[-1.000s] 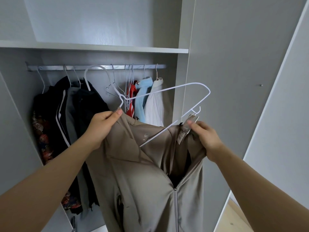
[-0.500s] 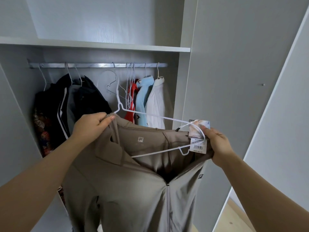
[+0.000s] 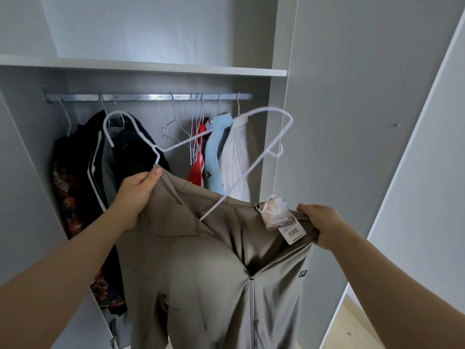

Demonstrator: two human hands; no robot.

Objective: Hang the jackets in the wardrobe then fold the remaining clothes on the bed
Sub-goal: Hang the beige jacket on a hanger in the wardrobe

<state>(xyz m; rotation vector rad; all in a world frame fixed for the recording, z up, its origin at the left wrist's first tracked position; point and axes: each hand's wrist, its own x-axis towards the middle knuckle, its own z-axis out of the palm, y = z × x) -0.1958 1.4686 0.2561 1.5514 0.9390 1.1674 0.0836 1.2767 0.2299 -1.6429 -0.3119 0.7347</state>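
A beige zip jacket point(image 3: 201, 273) hangs in front of the open wardrobe, with paper tags point(image 3: 281, 220) dangling at its collar. My left hand point(image 3: 136, 192) grips the jacket's left shoulder together with the neck of a white wire hanger point(image 3: 226, 139). The hanger's left arm sits inside the jacket; its right arm tilts up, clear of the fabric. My right hand point(image 3: 319, 227) grips the right side of the collar opening.
A metal rail point(image 3: 151, 97) crosses the wardrobe under a shelf point(image 3: 176, 68). Dark jackets point(image 3: 85, 177) hang at its left, bare wire hangers point(image 3: 176, 122) in the middle, red, light-blue and white garments point(image 3: 221, 157) at its right. A grey door panel point(image 3: 352, 122) stands to the right.
The hanger's right arm, which half a second ago lay down inside the collar by my right hand, has swung up out of the jacket. My right hand moved lower along the collar.
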